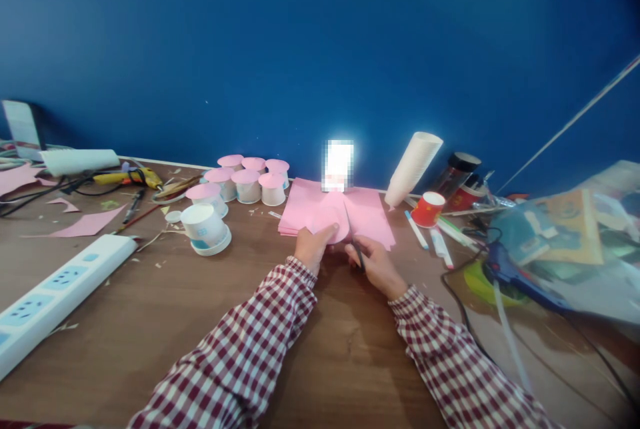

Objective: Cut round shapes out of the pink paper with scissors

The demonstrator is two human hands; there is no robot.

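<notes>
My left hand [313, 247] is closed on a pink paper piece [331, 219] with a rounded edge, its thumb on top. Scissors [359, 255] with dark handles are gripped in my right hand [377, 265], just to the right. Their blades point away from me, along the right side of the pink piece. Both hands are at the near edge of a stack of pink sheets [295, 212]. To the left stand several paper cups [247, 190] topped with pink discs. A white cup [203, 225] sits nearer to me.
A power strip [60, 289], a yellow glue gun [125, 177] and pink scraps [95, 221] are at the left. At the right are stacked white cups [413, 165], a red cup [429, 209], markers [417, 230], a blue glue gun [525, 285] and plastic bags [575, 235]. A blue wall stands behind.
</notes>
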